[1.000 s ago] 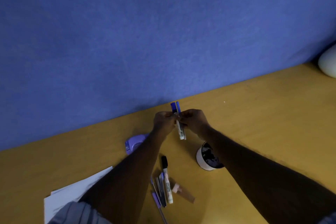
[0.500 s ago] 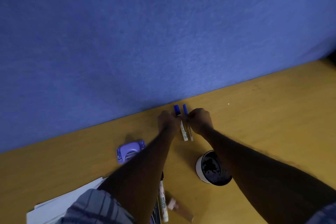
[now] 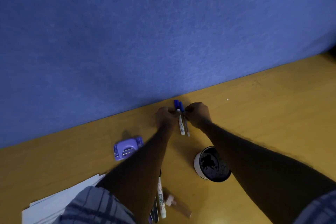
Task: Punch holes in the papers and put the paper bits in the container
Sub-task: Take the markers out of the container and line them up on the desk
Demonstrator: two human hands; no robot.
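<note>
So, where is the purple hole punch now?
In the head view, the hole punch lies on the table, left of the left forearm, between the blue wall and the white papers. The left hand and right hand hold markers elsewhere.

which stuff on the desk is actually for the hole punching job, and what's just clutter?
For the job:
purple hole punch
white papers
white container, dark inside

Not for it:
blue-capped markers, two, pinched between left hand and right hand
loose markers near the bottom edge
pinkish object beside them
</note>
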